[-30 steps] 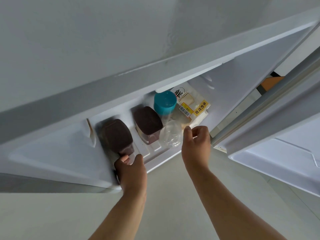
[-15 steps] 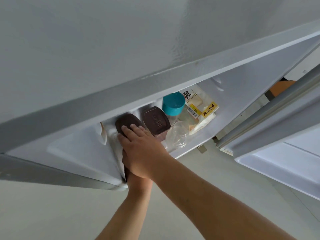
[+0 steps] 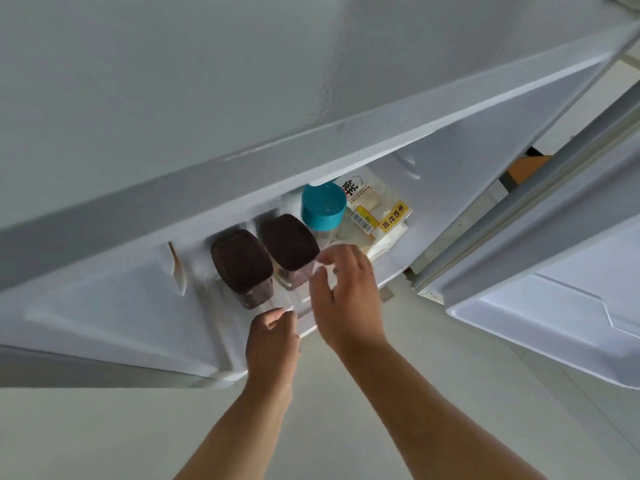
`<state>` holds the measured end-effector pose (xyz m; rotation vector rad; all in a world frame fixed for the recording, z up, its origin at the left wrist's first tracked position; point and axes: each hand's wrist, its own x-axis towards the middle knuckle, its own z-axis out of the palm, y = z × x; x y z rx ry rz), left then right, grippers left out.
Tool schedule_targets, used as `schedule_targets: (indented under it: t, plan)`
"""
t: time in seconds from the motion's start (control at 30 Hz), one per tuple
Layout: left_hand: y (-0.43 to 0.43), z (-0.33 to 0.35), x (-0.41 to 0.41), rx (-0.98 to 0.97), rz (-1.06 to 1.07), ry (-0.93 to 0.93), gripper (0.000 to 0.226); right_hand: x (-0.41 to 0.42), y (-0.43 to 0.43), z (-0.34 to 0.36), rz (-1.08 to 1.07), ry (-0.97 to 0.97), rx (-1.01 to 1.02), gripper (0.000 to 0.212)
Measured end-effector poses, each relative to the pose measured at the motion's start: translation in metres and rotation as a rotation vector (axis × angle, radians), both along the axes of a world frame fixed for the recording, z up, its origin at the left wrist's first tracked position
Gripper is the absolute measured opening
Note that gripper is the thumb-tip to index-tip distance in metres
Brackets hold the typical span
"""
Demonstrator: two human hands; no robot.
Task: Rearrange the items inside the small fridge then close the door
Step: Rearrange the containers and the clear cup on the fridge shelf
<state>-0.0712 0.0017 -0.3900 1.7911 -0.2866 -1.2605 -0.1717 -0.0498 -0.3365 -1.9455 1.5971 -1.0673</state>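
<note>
I look down into the open small fridge [image 3: 104,306]. On its floor stand two brown-lidded containers, the left one [image 3: 241,261] beside the right one [image 3: 289,242]. Behind them are a teal-lidded bottle [image 3: 323,206] and a bagged bread pack [image 3: 375,216]. My left hand [image 3: 272,341] is at the fridge's front lip, fingertips pinched on the clear lower end of the left container. My right hand [image 3: 346,292] curls around a clear glass [image 3: 327,271], which shows blurred between thumb and fingers, right of the right container.
The fridge door [image 3: 554,271] stands open to the right, its inner liner facing me. The fridge's grey top [image 3: 242,81] fills the upper view and hides the back of the compartment. Pale floor [image 3: 138,427] lies below. An orange object [image 3: 526,168] shows through the hinge gap.
My right hand has left the left container's lid and moved right onto the clear glass. My left hand stays at that container's lower end. The view shifted slightly.
</note>
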Motion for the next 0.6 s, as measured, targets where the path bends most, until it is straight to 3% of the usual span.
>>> schedule_targets:
  t: [0.07, 0.1, 0.2, 0.27, 0.53, 0.6]
  plan:
    - [-0.013, 0.003, -0.003, -0.044, -0.084, 0.053, 0.013, -0.029, -0.015, -0.010, -0.263, -0.169, 0.281, 0.006]
    - [-0.022, 0.004, -0.006, -0.058, -0.117, 0.089, 0.015, -0.042, -0.026, -0.015, -0.347, -0.225, 0.398, 0.014]
    - [-0.048, 0.009, -0.017, -0.036, -0.176, 0.219, 0.035, -0.066, -0.055, -0.032, -0.336, -0.340, 0.701, 0.048]
    - [-0.058, 0.008, -0.025, -0.027, -0.192, 0.263, 0.052, -0.066, -0.066, -0.041, -0.279, -0.403, 0.880, 0.051]
    - [-0.074, 0.008, -0.031, -0.060, -0.144, 0.285, 0.044, -0.062, -0.077, -0.047, -0.216, -0.401, 0.921, 0.069]
    - [-0.069, 0.010, -0.029, -0.049, -0.159, 0.284, 0.054, -0.062, -0.071, -0.046, -0.210, -0.397, 0.928, 0.067]
